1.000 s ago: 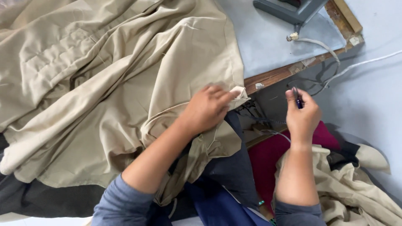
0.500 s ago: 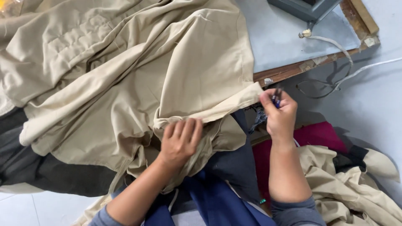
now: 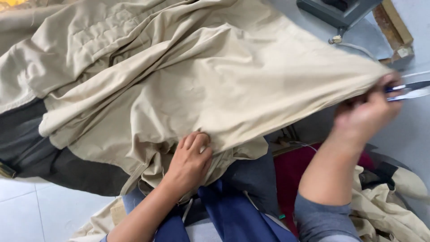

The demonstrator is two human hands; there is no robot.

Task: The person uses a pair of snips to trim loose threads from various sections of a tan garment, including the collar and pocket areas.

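- Head view: a large beige garment (image 3: 215,80) was seen spread across the work surface, rumpled into deep folds, with one edge drawn out taut toward the right of the frame.
- That stretched edge was pinched by the right hand (image 3: 365,114), its fingers clenched on the cloth (the hand was blurred, so the exact grip could not be made out).
- A pair of small metal snips (image 3: 410,89) was also held in the right hand, the blades pointing rightward past the fabric edge.
- The left hand (image 3: 190,161) was laid on the lower part of the beige garment, fingers curled and pressing into a bunched fold near the person's lap.
- Dark grey fabric (image 3: 53,157) was visible beneath the garment at the left, touching its underside.
- Blue cloth (image 3: 228,215) was seen between the forearms, just below the left hand.
- Maroon cloth (image 3: 291,170) lay beside the right forearm, with more beige fabric (image 3: 394,210) heaped at the lower right.
- A grey table (image 3: 371,38) with a wooden edge strip (image 3: 394,22) was seen at the upper right, and a white cable (image 3: 354,45) ran across it.
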